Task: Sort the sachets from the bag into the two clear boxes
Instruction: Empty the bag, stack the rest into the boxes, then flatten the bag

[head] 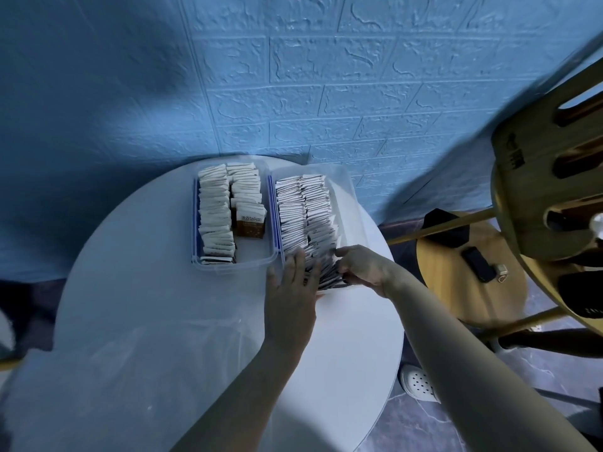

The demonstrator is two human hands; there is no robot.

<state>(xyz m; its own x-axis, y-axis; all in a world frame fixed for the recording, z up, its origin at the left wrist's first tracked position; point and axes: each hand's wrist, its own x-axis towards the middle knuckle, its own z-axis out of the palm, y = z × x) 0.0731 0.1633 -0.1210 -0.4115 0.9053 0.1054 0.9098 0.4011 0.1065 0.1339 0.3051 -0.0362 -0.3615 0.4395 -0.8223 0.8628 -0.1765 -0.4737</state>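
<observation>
2 clear boxes sit side by side at 12 o'clock on the round white table (137, 288), and both are nearly full of upright sachets. The left box (248, 261) holds white and brown sachets (249, 220); the right box (346, 190) holds dark-edged sachets (303, 210) in 2 rows.

The left hand (288, 288) lies flat with straight fingers, pressing the near end of the rows at 6 o'clock of the right box. The right hand (362, 267), at 5 o'clock of that box, curls its fingers round a small bundle of sachets.

The clear bag (107, 370) lies limp at 7 o'clock and looks empty, so sorting seems almost done. Next, the bundle likely needs seating while the flat hand holds the row back.
</observation>
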